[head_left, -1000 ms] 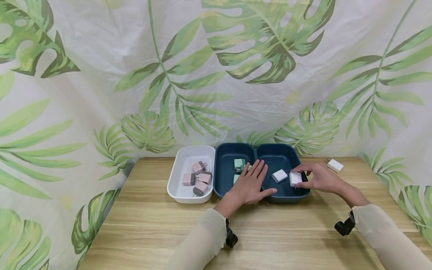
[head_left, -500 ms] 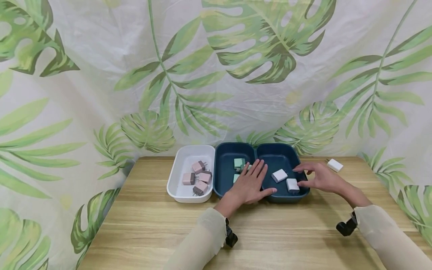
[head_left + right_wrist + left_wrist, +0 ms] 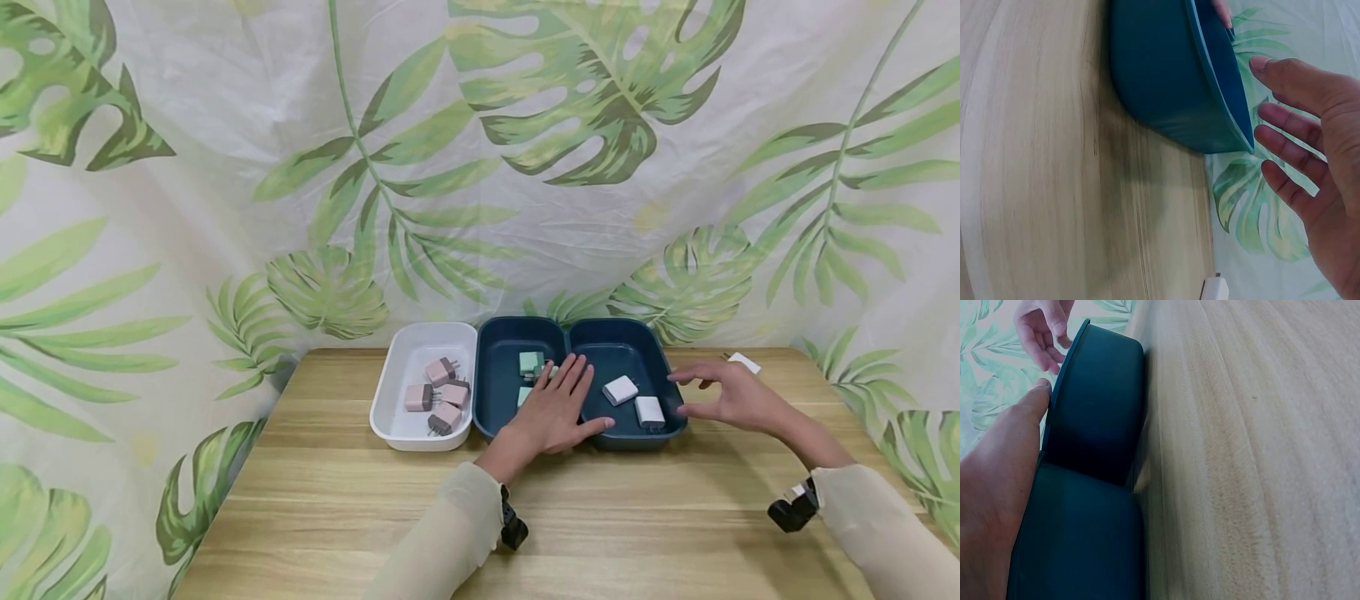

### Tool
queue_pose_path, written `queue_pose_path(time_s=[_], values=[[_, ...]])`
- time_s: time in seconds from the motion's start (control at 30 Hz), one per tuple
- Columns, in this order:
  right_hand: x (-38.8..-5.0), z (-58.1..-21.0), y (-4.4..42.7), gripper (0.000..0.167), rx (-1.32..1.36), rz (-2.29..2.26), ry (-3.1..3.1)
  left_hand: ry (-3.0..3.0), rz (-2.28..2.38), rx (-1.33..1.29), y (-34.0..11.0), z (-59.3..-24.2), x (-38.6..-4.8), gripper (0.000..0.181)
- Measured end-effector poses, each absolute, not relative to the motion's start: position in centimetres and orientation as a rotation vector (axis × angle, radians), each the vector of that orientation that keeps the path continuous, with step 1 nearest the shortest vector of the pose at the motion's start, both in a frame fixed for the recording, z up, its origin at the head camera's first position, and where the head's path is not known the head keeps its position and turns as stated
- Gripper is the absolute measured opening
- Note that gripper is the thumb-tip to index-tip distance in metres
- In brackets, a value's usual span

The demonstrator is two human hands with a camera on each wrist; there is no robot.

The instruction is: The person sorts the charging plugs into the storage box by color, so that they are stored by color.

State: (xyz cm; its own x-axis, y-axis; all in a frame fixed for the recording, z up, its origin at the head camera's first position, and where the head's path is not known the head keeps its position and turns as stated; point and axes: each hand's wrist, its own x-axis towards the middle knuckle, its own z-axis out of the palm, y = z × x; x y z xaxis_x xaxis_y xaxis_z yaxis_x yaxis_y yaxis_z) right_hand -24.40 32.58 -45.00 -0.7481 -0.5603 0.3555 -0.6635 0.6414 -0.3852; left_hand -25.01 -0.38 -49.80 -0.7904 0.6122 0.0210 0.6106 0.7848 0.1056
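My left hand (image 3: 547,410) lies with straight, spread fingers over the inner rims of the two dark blue trays, partly covering several green plug chargers (image 3: 531,363) in the middle tray (image 3: 497,333). At the right edge of the right tray (image 3: 611,333) hovers my right hand (image 3: 731,397), thumb and fingers apart, nothing between them. Two white plug chargers lie in that tray: one white charger (image 3: 620,390) near its middle, another white charger (image 3: 649,412) near the front right corner. The right wrist view shows the right fingers (image 3: 1291,150) loosely bent beside the tray wall.
A white tray (image 3: 401,350) at the left holds several pink and grey chargers (image 3: 446,417). One more white charger (image 3: 745,362) lies on the wooden table (image 3: 600,517) behind the right hand. A leaf-printed cloth (image 3: 420,167) hangs behind the trays.
My right hand has let go of a white charger, which now rests in the right tray. It has then drawn back to the right. My left hand has stayed put.
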Motion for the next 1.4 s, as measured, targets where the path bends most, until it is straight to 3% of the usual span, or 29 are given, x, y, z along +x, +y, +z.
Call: queue_pose_path(time_s=[1.4], values=[[-18.4, -46.8, 42.4, 0.053, 0.901, 0.783, -2.756, 2.972, 0.116, 1.013, -0.3, -49.7, -24.9, 0.094]])
